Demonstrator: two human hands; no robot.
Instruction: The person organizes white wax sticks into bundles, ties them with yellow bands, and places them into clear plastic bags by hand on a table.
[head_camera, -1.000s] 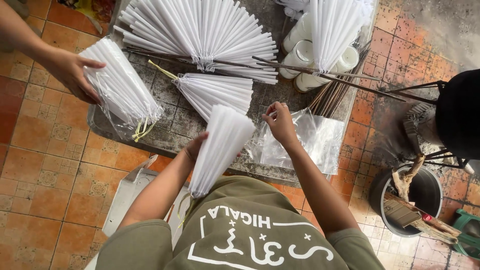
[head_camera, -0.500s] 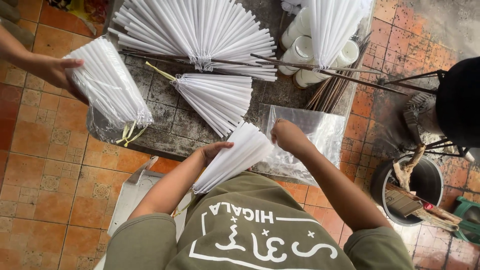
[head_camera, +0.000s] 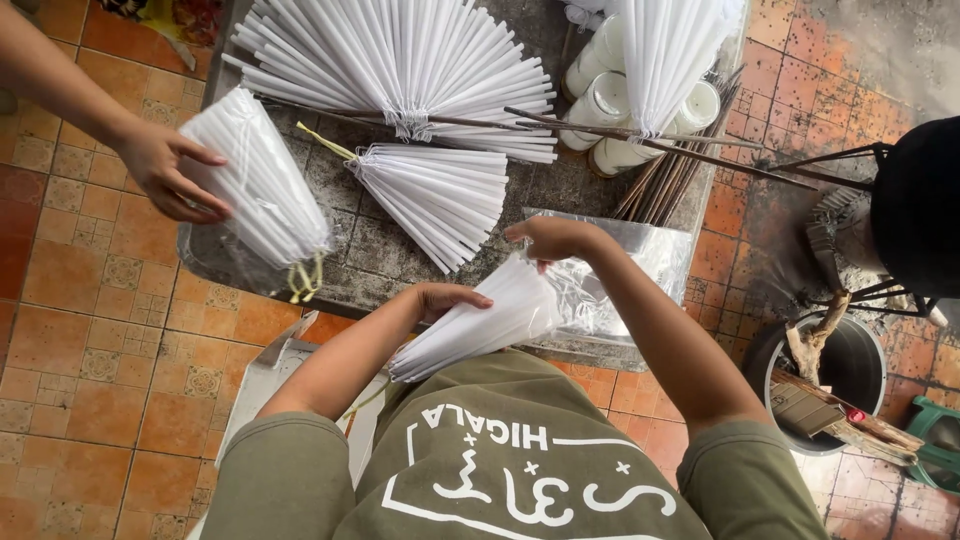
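My left hand (head_camera: 450, 298) grips a tied bundle of thin white sticks (head_camera: 480, 325), tilted with its wide end toward a clear plastic bag (head_camera: 640, 270). My right hand (head_camera: 550, 238) pinches the bag's mouth and holds it up at the bundle's tip. The bag lies on the near edge of a grey stone slab (head_camera: 370, 245). At the left, another person's hand (head_camera: 165, 170) holds a second white bundle (head_camera: 260, 185) wrapped in clear plastic, its yellow tie hanging down.
A small fan of white sticks (head_camera: 440, 195) and a large one (head_camera: 400, 70) lie spread on the slab. White cylinders (head_camera: 600, 100) and brown sticks (head_camera: 660, 185) sit at the back. A bucket with wood scraps (head_camera: 850, 360) stands on the tiled floor at the right.
My left hand has tipped the bundle from upright to slanting rightward into the bag's mouth. My right hand lifted the bag's edge. The other person's bundle swung upright and nearer.
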